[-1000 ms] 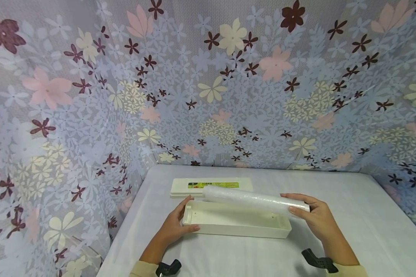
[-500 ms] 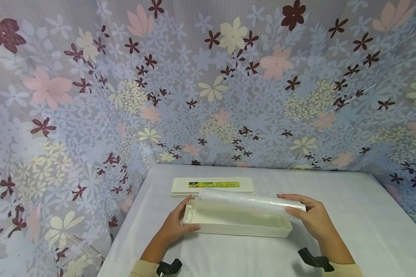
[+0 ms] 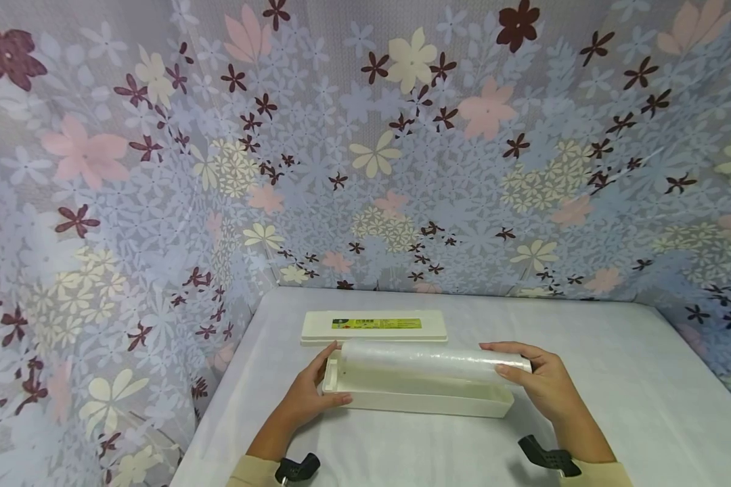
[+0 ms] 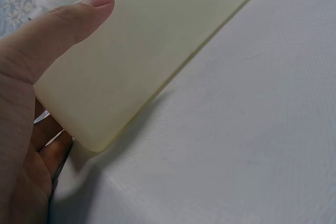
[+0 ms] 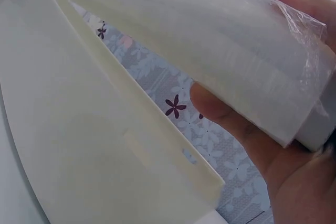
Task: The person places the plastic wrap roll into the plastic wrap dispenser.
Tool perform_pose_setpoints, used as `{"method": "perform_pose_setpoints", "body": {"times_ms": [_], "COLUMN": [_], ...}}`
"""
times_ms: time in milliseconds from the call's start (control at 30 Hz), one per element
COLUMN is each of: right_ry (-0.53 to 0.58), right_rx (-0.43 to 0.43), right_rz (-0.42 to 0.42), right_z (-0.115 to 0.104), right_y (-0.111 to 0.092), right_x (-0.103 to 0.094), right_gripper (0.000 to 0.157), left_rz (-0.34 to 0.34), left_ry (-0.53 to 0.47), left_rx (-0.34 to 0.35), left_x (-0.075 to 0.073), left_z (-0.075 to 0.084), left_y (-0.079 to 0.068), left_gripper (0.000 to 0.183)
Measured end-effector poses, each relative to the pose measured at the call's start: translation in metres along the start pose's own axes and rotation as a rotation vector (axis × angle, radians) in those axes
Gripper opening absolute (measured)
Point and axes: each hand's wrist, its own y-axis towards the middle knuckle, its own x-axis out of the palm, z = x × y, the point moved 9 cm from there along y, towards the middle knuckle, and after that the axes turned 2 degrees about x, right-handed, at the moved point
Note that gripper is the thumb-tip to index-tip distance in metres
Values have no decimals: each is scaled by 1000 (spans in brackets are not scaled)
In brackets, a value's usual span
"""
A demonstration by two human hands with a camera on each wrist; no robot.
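Observation:
A long cream plastic box (image 3: 426,404), its top uncovered, stands on the white-covered table. My left hand (image 3: 312,389) grips its left end, thumb on the front wall and fingers behind. In the left wrist view the thumb presses the outer wall of the box (image 4: 126,61). My right hand (image 3: 545,379) holds a roll of clear plastic wrap (image 3: 426,357) by its right end, fingers above and thumb below. The roll slants over the box, its left end down at the box's left end and its right end raised, as the right wrist view of the wrap roll (image 5: 210,45) shows.
Behind the box lies a matching cream lid (image 3: 317,326) with a yellow-green label (image 3: 378,324). A floral curtain (image 3: 365,169) hangs along the back and left of the table (image 3: 633,365). Each wrist carries a black camera mount (image 3: 548,454).
My right hand has shifted slightly left with the wrap roll. The roll's left end has dropped from over the lid to the box's left end. My left hand keeps its hold on the box.

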Motion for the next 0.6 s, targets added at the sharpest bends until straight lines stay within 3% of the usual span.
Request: {"method": "perform_pose_setpoints", "body": {"times_ms": [600], "right_ry": [-48], "right_rx": [-1], "right_rz": [-40], "right_z": [5], "right_y": [7], "right_x": [14], "right_gripper": [31], "left_rz": [10], "left_ry": [-11], "left_rx": [-16], "left_x": [-1], "left_z": [1], "left_y": [0], "left_gripper": [110]}}
